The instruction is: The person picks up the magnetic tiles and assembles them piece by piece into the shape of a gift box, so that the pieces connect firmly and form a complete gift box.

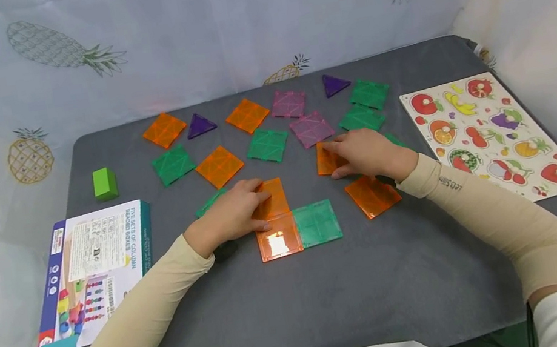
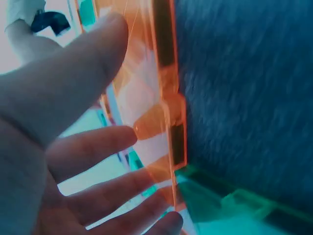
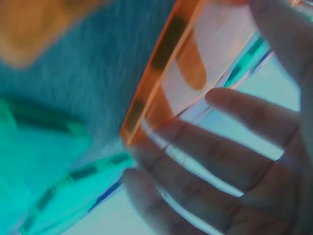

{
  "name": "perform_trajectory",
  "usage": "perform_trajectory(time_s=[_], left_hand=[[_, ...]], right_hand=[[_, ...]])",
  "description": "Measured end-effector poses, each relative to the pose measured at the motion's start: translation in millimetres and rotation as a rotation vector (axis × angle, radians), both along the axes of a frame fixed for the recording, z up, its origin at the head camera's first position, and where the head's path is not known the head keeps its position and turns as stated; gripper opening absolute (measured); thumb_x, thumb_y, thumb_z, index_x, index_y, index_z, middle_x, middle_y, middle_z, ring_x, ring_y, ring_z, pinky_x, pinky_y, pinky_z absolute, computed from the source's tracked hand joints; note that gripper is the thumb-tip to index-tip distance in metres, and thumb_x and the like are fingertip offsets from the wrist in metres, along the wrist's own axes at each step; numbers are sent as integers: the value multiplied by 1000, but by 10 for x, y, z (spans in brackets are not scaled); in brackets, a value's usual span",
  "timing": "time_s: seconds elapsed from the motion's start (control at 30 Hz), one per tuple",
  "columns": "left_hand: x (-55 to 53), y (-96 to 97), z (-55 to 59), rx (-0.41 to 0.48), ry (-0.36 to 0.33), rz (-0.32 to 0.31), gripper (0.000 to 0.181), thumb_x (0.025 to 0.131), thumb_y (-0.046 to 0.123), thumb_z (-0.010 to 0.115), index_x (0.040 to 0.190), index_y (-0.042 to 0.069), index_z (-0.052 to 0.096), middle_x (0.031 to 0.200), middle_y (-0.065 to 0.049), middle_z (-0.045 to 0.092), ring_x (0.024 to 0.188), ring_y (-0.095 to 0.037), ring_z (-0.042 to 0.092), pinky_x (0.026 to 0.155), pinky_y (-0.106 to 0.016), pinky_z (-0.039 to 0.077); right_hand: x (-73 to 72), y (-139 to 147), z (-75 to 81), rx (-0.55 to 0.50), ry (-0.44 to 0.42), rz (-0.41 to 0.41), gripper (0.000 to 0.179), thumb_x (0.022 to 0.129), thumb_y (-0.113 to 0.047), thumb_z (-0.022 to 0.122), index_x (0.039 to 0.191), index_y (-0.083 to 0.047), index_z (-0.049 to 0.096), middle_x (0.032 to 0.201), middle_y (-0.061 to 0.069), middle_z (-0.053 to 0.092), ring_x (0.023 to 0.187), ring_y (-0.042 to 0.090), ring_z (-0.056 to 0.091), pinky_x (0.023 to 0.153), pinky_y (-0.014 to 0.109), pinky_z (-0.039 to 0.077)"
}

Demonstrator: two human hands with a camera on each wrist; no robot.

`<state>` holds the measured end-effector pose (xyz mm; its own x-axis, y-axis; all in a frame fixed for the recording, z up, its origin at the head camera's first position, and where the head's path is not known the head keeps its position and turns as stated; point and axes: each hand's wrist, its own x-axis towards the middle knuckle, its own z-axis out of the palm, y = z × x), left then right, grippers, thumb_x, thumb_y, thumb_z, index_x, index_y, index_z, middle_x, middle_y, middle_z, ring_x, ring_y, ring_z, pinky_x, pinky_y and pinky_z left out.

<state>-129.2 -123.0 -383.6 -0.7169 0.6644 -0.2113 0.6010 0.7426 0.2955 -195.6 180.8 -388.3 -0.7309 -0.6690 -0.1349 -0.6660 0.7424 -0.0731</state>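
**Orange and green, laid edge to edge**

Nearest the person, an L is formed by 3 flat tiles: near orange tile (image 1: 281, 248), green tile (image 1: 317, 223) and far orange tile (image 1: 274, 197). Both orange ones are touched by the left hand (image 1: 232, 215), its fingers straight and spread. Beside the right wrist, a loose orange tile (image 1: 371, 198) is left unheld. Beyond it, a 4th orange tile (image 1: 327, 160) appears to be pinched by the right hand (image 1: 371, 153).

The L could be skewed by a sideways push of the left thumb; the unheld tile could be knocked by a low wrist.

Dark insets along tile edges are revealed only by the wrist views; 2 purple triangles (image 1: 201, 125), farthest off, only by the head view.
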Motion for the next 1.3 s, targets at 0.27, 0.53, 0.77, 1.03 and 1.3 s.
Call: perform_trajectory(time_s=[0.27, 0.53, 0.77, 1.03, 1.3], left_hand=[[23, 24, -11, 20, -8, 23, 68, 82, 34, 75, 135, -1, 53, 146, -23, 41, 135, -39, 37, 111, -47, 36], [27, 35, -66, 15, 1, 46, 68, 82, 35, 74, 137, 1, 53, 148, -22, 40, 136, -38, 36, 111, -46, 35], [29, 26, -83, -2, -4, 61, 68, 82, 37, 73, 137, 3, 53, 148, -21, 39, 137, -37, 35, 112, -46, 35], [25, 13, -77, 0, 0, 56, 69, 81, 37, 74, 137, 3, 53, 148, -21, 40, 137, -38, 35, 111, -46, 35], [71, -128, -72, 66, 55, 84, 68, 81, 42, 73, 136, 6, 55, 148, -22, 39, 136, -38, 36, 110, -48, 36]], right_hand=[[25, -56, 23, 4, 86, 68, 67, 79, -58, 70, 129, -14, 61, 60, -2, 53, 48, 14, 40, 44, 29, 33], [131, -341, 113, -24, 143, 231, 59, 80, -59, 67, 119, -16, 67, 88, 4, 72, 54, 19, 57, 48, 34, 47], [166, -600, 71, 57, 113, 297, 62, 81, -61, 65, 120, -13, 67, 100, 5, 72, 73, 21, 67, 61, 36, 55], [188, -598, 22, 21, 70, 318, 49, 86, -48, 66, 121, -13, 66, 104, 5, 70, 82, 22, 66, 72, 37, 56], [523, -662, 71, 148, -252, 93, 99, 77, -69, 60, 154, -18, 25, 157, 22, 21, 138, 47, 30, 104, 64, 33]])
